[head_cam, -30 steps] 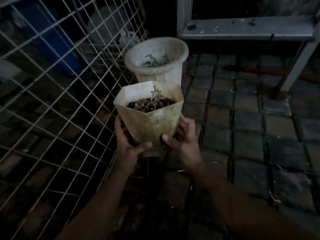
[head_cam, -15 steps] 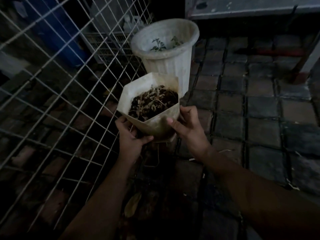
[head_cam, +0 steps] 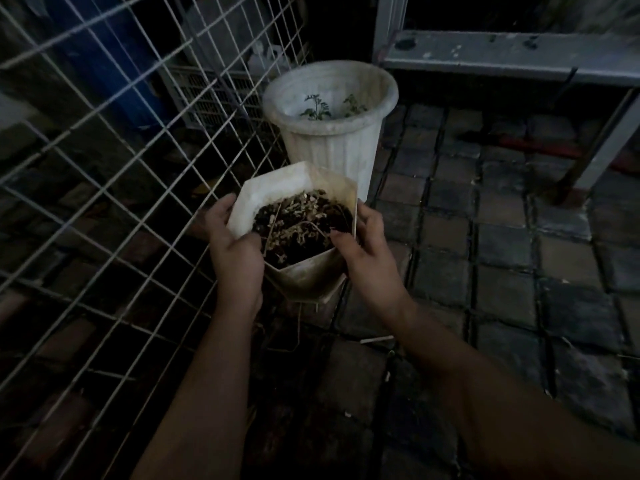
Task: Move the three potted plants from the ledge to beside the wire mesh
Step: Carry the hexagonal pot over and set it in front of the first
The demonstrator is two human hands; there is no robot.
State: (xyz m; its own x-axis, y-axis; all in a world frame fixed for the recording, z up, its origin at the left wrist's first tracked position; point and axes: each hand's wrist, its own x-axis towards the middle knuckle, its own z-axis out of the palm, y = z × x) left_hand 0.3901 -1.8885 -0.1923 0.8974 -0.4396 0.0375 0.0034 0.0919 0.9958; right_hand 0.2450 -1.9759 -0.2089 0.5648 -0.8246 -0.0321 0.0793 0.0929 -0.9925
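Observation:
A cream hexagonal pot (head_cam: 304, 275) full of dark soil and dry stems sits low over the paving, right beside the wire mesh (head_cam: 114, 188). My left hand (head_cam: 235, 251) grips its left side and my right hand (head_cam: 363, 251) grips its right rim, thumb over the soil. Whether its base touches the ground I cannot tell. Just behind it stands a round white ribbed pot (head_cam: 332, 147) with small green seedlings, also next to the mesh.
Dark square paving stones (head_cam: 502, 254) cover the ground to the right. A grey bench or ledge (head_cam: 502, 57) with a leg (head_cam: 602, 147) crosses the top right. Behind the mesh are a blue barrel (head_cam: 104, 64) and a white crate (head_cam: 207, 95).
Both hands have lowered the hexagonal pot toward the paving and shifted from its base up to its rim. The view tipped down, so its soil shows from above.

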